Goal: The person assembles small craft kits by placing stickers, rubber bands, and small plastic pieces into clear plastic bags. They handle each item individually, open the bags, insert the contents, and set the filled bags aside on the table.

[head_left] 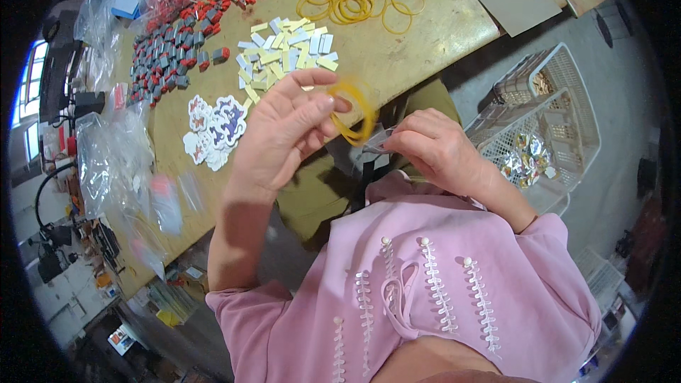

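Note:
My left hand is raised over the table's near edge, thumb and fingers pinching yellow rubber bands, which are slightly blurred. To its right, my right hand is closed on the edge of a small clear plastic bag. The bag sits just below the rubber bands, and its contents cannot be made out. Behind my left hand lies a heap of small white and pale yellow rectangular pieces. Left of my left wrist, printed die-cut stickers are piled on the table.
A large heap of yellow rubber bands covers the far table. Small grey-and-red pieces spread at the left, beside clear plastic bags. White plastic baskets stand on the right, one with colourful packets. The table edge runs diagonally.

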### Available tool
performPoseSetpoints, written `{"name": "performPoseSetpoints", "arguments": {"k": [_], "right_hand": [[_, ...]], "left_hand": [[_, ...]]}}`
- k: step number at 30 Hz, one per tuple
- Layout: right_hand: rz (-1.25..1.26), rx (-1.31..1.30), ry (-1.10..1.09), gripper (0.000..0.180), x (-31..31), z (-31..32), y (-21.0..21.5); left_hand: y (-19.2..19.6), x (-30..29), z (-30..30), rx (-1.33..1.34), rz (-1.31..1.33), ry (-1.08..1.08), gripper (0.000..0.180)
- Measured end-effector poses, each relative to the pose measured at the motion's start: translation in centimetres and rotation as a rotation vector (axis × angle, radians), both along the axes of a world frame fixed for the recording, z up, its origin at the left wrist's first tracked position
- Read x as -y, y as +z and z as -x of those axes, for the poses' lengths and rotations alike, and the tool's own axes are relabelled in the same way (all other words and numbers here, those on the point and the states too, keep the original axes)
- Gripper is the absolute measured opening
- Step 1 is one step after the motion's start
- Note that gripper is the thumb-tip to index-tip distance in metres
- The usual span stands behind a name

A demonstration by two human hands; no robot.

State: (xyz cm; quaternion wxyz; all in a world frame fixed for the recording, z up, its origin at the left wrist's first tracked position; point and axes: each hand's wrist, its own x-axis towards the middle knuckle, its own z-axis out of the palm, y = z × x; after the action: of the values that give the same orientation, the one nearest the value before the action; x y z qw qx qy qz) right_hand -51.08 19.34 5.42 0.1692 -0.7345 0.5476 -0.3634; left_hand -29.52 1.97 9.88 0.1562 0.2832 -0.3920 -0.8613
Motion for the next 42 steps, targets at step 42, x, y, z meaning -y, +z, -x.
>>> {"name": "performPoseSetpoints", "arguments": {"k": [42], "right_hand": [[-0.012,-0.009,0.053,0.024,1.0,-2.2,-0.4]], "left_hand": [[-1.7,-4.9,-2.9,0.078,-0.031,0.106,0.022]]}}
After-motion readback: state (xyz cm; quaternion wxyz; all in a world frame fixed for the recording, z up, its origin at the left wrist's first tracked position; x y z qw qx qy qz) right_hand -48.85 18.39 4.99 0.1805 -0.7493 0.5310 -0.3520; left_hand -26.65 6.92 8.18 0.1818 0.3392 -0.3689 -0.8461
